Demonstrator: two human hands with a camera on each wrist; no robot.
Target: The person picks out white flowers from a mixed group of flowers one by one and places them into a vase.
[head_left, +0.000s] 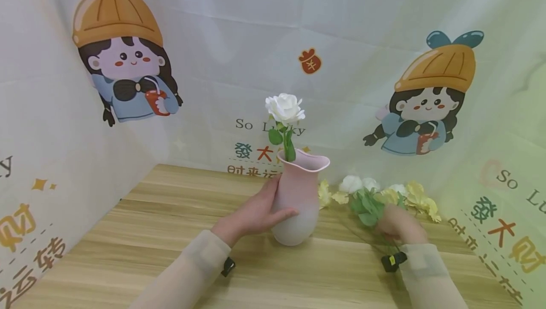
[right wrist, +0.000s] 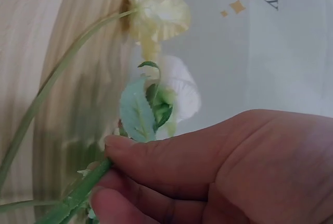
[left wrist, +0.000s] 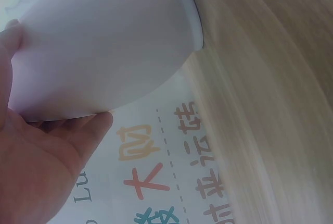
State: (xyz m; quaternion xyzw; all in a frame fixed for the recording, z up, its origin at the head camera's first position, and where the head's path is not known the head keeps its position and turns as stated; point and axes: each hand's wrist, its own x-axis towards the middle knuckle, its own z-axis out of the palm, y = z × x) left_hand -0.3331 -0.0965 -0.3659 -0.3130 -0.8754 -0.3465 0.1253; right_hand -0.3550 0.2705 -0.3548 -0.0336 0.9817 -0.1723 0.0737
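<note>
A pink-to-white vase (head_left: 297, 200) with a wavy rim stands on the table, holding one white rose (head_left: 285, 109) with green leaves. My left hand (head_left: 254, 209) grips the vase from its left side, thumb across the front; the left wrist view shows the fingers round the pale vase body (left wrist: 109, 47). To the right, my right hand (head_left: 400, 223) is at the stems of the lying flowers. In the right wrist view, thumb and fingers pinch a green flower stem (right wrist: 78, 195), with a leaf (right wrist: 138, 109) and a white bloom (right wrist: 179, 88) beyond the fingertips.
White roses (head_left: 351, 184) and yellow flowers (head_left: 420, 198) lie along the back right of the wooden table (head_left: 170, 233). Behind the table hangs a printed cloth (head_left: 222, 62) with cartoon figures. A small black device (head_left: 393, 261) is by the right wrist.
</note>
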